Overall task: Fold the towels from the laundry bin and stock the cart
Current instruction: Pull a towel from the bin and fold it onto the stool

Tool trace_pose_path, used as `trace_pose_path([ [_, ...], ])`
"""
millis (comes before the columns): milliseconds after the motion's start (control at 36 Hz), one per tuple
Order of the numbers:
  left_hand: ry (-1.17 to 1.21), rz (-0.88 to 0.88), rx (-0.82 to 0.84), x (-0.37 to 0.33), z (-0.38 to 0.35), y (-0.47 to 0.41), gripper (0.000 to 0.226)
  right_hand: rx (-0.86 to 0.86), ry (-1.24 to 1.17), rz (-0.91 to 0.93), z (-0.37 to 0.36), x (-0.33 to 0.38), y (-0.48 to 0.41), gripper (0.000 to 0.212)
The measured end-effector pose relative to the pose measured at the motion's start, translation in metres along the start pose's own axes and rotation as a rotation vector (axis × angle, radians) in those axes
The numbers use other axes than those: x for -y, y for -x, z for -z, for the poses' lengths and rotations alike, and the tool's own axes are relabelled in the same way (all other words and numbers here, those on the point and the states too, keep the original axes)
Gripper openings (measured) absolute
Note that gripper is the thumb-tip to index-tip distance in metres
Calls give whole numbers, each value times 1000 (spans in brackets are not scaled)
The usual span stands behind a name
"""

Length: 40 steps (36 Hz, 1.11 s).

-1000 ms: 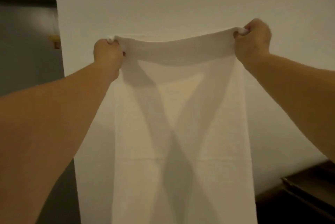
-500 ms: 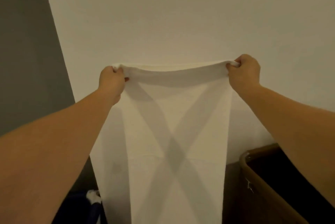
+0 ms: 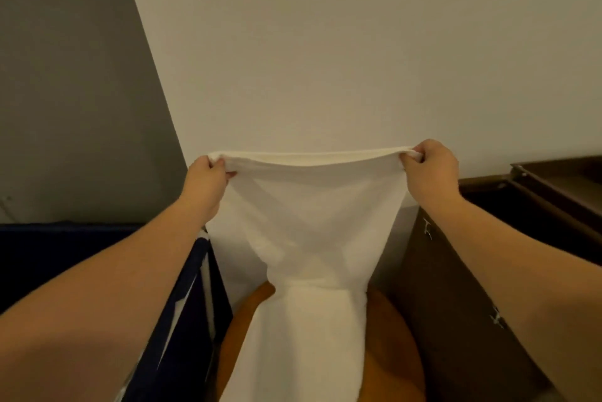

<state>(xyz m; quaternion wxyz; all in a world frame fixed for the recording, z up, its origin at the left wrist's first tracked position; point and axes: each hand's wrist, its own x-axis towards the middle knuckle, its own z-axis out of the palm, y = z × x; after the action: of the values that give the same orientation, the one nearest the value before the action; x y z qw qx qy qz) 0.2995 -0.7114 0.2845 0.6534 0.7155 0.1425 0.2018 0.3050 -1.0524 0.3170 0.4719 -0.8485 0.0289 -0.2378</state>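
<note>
A white towel hangs stretched between both hands in front of a pale wall. My left hand grips its top left corner and my right hand grips its top right corner. The towel's lower part lies on a round orange seat below. A dark blue laundry bin stands at the lower left, under my left forearm. At the right, behind my right forearm, stands a brown cart.
A pale wall fills the background, and a grey wall lies to its left. The orange seat stands in the narrow gap between bin and cart. A dark shelf edge of the cart shows at the upper right.
Both hands have lowered the stretched towel while the view tilted down. Its lower end now lies on the orange seat, and the bin and cart have come into view.
</note>
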Motion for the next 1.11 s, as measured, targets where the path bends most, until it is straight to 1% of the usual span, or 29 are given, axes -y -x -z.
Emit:
trace_pose_path([
  [111, -10, 56, -40, 22, 15, 38, 21, 69, -13, -4, 7, -12, 39, 16],
  [194, -25, 99, -40, 37, 27, 60, 18, 126, -29, -26, 14, -18, 70, 19],
  [278, -20, 132, -36, 49, 38, 75, 26, 177, -34, -62, 18, -27, 97, 18],
  [333, -16, 150, -21, 57, 45, 84, 32, 181, -35, -79, 19, -32, 114, 17],
  [417, 18, 176, -3, 73, 56, 97, 34, 177, -21, -106, 19, -35, 140, 14],
  [528, 40, 221, 45, 94, 72, 119, 36, 157, 54, -138, 15, -42, 182, 12],
  [639, -68, 243, 119, 125, 96, 139, 21, 147, 112, -206, 11, -45, 229, 8],
  [694, -121, 265, 147, 142, 109, 149, 17, 156, 145, -217, 9, -46, 253, 7],
  [778, -175, 295, 187, 163, 126, 166, 17, 167, 160, -253, 8, -49, 286, 7],
  [861, -180, 343, 219, 181, 140, 184, 19, 167, 197, -305, 4, -54, 313, 8],
  [972, -231, 387, 246, 204, 159, 209, 17, 224, 275, -375, -3, -69, 349, 6],
  [1056, -300, 409, 300, 217, 170, 226, 14, 255, 305, -409, -6, -82, 369, 3],
  [1111, -275, 426, 334, 221, 172, 233, 15, 264, 318, -422, -8, -86, 374, 3],
])
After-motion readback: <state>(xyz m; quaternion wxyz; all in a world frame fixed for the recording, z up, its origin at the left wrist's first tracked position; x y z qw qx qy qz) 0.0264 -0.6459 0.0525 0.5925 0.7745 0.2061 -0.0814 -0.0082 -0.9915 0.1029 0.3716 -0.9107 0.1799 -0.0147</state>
